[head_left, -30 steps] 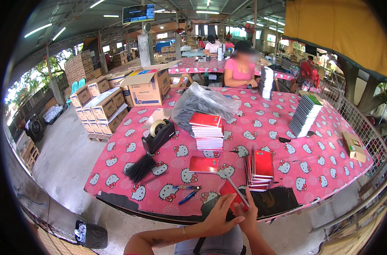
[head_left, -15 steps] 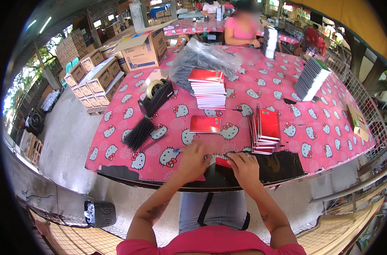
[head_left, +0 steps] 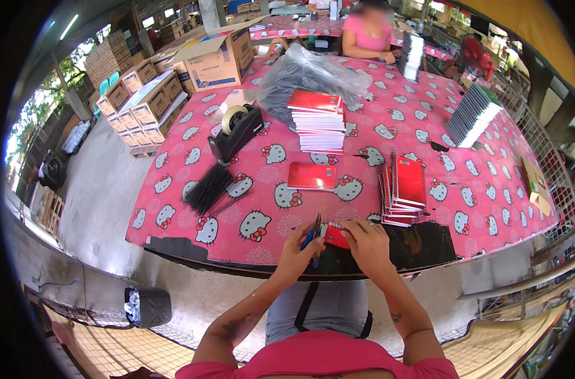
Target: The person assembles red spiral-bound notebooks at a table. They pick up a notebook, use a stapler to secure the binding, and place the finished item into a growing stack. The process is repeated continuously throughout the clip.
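At the table's near edge, my left hand (head_left: 297, 248) is closed around a pair of blue-handled pliers (head_left: 313, 235), their dark jaws pointing away from me. Just right of them, my right hand (head_left: 364, 243) presses and grips a small red notebook (head_left: 336, 236), whose pale spine edge faces the pliers. My fingers cover part of that notebook. A single red notebook (head_left: 311, 176) lies flat beyond my hands. To the right rests a fanned pile of red spiral notebooks (head_left: 406, 186). Loose black binding coils (head_left: 208, 189) lie to the left.
Farther back stand a tall stack of notebooks (head_left: 319, 129), a black tape dispenser (head_left: 237, 134) and a grey plastic bag (head_left: 293, 82). Another notebook stack (head_left: 474, 117) leans at the right. A cardboard box (head_left: 221, 63) sits at the far left; a person (head_left: 367, 35) sits across the table.
My left hand has picked up the blue pliers and brought them right, beside the notebook. The right hand stays on the notebook. The whole view has shifted slightly.
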The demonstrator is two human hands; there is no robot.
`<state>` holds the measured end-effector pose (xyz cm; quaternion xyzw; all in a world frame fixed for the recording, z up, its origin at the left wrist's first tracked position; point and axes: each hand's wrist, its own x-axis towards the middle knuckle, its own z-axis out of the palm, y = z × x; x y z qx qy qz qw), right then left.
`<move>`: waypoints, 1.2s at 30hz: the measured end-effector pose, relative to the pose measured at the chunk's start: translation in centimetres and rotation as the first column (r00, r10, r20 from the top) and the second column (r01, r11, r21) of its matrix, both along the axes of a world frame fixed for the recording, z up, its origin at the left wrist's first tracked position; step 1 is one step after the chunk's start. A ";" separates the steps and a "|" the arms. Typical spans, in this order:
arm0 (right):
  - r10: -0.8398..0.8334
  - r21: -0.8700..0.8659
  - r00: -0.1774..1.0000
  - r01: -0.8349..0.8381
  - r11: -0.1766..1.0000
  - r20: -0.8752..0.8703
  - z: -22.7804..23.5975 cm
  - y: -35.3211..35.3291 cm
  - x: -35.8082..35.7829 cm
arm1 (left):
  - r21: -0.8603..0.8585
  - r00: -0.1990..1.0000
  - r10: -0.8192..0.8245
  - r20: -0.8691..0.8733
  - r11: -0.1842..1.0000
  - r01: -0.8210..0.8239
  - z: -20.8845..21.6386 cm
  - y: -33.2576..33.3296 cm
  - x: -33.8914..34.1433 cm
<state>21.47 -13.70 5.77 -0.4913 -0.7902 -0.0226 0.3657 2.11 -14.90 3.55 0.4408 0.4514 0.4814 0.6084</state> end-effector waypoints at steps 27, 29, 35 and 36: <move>0.055 -0.151 0.981 -0.027 0.988 0.184 0.5 2.3 0.6 | -0.259 0.905 -0.136 0.402 0.932 0.255 -1.5 0.7 -1.0; 0.075 -0.152 0.980 -0.047 0.987 0.182 0.4 2.4 0.7 | -0.058 0.989 -0.140 -0.046 0.989 0.137 -1.8 0.7 -0.7; 0.056 -0.184 0.982 -0.022 0.983 0.181 0.0 2.1 1.4 | 0.496 0.744 0.126 -0.656 0.815 0.300 1.1 2.1 -2.8; 0.052 -0.195 0.980 -0.014 0.981 0.191 0.7 1.5 1.4 | 0.384 0.802 -0.035 -0.596 0.865 0.323 1.1 2.8 -4.0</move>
